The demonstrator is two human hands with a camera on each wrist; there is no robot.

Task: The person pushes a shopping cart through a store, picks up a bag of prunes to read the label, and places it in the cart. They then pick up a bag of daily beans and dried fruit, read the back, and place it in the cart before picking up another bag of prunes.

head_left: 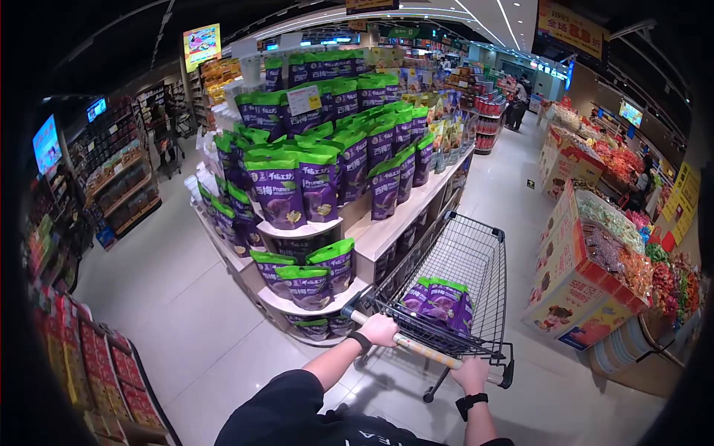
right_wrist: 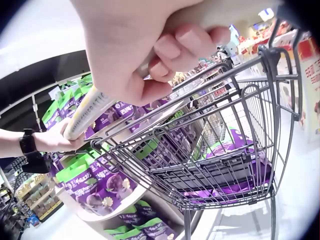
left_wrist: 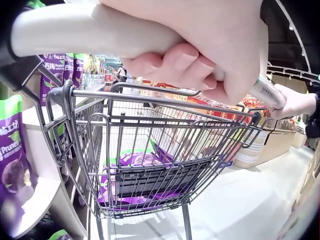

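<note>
Both hands grip the pale handlebar (head_left: 428,352) of a wire shopping cart (head_left: 465,256). My left hand (head_left: 380,330) wraps the bar toward its left end; in the left wrist view its fingers (left_wrist: 182,67) curl under it. My right hand (head_left: 471,374) is closed around the bar near its right end, its fingers (right_wrist: 192,42) bent round it in the right wrist view. Several purple and green bags of prunes (head_left: 445,301) lie in the cart at the end near the handle. Close to the cart's left side rises a tiered display of matching prune bags (head_left: 279,189).
A wooden shelf edge (head_left: 416,201) runs along the cart's left side. To the right stand printed cardboard bins (head_left: 569,275) heaped with wrapped sweets. A tiled aisle (head_left: 513,178) leads ahead, with a person (head_left: 517,104) far along it. Red boxed goods (head_left: 97,364) line the near left.
</note>
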